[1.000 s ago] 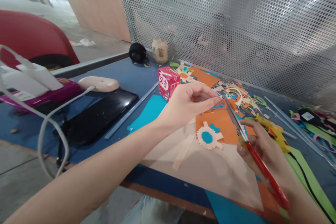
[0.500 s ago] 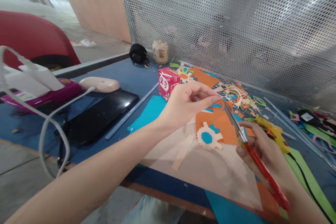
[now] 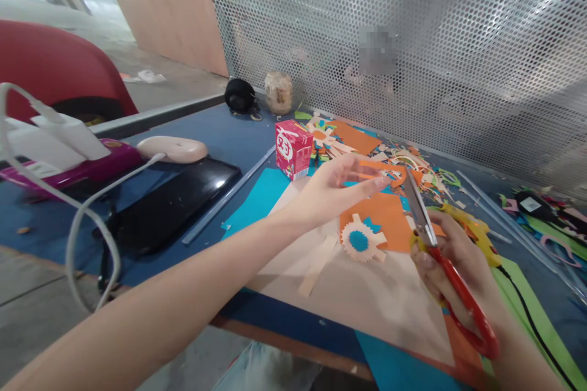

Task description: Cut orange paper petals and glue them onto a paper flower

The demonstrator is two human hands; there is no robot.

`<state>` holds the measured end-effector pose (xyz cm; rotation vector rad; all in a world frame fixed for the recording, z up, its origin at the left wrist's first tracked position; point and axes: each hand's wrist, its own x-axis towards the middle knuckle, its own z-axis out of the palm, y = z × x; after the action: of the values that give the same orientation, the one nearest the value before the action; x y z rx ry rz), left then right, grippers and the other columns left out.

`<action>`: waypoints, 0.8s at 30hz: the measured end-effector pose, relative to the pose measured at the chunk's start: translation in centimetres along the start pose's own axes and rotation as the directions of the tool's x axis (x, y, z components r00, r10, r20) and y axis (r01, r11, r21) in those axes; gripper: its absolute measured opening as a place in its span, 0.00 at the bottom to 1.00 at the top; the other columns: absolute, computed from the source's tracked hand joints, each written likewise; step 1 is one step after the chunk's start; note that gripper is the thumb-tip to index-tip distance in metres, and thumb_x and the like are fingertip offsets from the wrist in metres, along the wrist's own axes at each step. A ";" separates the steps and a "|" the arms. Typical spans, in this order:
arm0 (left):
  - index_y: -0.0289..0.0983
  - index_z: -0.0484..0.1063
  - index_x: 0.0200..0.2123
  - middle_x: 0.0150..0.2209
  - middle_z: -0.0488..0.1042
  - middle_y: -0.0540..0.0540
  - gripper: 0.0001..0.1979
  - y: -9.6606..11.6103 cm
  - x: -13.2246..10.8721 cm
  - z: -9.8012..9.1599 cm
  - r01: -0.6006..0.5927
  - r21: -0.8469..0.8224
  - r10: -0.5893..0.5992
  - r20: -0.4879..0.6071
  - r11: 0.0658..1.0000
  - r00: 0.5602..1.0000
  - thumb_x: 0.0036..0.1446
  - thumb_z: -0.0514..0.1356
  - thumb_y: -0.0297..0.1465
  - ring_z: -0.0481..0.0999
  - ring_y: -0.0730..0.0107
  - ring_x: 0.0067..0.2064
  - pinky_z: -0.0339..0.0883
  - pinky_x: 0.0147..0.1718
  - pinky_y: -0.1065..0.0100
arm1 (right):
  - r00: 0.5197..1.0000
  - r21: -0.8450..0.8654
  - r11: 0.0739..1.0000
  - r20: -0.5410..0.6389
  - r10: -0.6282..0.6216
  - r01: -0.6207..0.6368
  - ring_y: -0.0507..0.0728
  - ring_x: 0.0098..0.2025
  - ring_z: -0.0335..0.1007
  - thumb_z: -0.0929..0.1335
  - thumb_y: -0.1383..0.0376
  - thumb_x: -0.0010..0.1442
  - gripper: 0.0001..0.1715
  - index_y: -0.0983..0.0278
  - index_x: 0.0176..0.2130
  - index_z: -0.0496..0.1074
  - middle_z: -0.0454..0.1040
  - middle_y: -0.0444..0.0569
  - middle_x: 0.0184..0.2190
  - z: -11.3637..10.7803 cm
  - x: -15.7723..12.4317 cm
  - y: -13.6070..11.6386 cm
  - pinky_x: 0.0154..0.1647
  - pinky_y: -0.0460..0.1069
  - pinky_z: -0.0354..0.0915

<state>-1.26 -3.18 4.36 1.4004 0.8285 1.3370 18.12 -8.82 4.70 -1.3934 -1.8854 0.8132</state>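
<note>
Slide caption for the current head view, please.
Left hand holding an orange paper piece, right hand gripping red-handled scissors, a blue-centred toothed cutout lying nearby.

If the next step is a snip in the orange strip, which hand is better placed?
Right, I'd say: the right hand grips the scissors, blades pointing toward the orange strip. The left hand has no tool and seems to hold the strip.
</note>
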 end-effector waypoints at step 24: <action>0.34 0.68 0.47 0.27 0.78 0.49 0.24 -0.1 -0.3 0.8 0.167 -0.574 -0.225 -0.031 0.802 0.974 0.44 0.68 0.25 0.73 0.78 0.26 0.61 0.22 0.75 | 0.994 -0.165 0.986 -0.107 -0.009 -0.009 0.51 0.19 0.59 0.66 0.55 0.53 0.25 0.57 0.49 0.59 0.66 0.37 0.20 0.6 0.3 0.8 0.22 0.46 0.56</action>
<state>-0.47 -3.62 4.25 0.7592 0.5467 1.3500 18.01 -8.44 3.72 -1.5057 -1.9044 0.5799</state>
